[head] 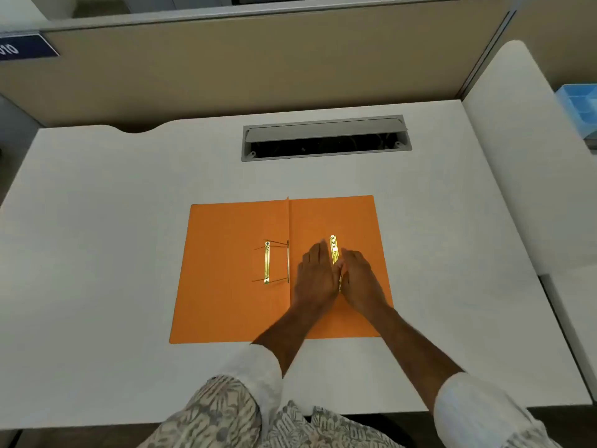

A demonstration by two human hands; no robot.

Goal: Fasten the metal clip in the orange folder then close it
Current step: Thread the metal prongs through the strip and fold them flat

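Observation:
An orange folder [226, 286] lies open flat on the white desk. On its left half, beside the spine, sits a brass fastener base [267, 267] with two thin prongs sticking out. A loose brass clip bar [333, 248] lies on the right half. My left hand [315, 276] and my right hand [361, 279] rest side by side over the near end of that bar, fingers pointing away from me. The bar's near end is hidden between the hands. Whether either hand grips it cannot be told.
A grey cable hatch [326, 139] with its lid raised is set into the desk [97, 221] behind the folder. Beige partition walls stand at the back and right. A blue tray [581, 108] sits beyond the right partition.

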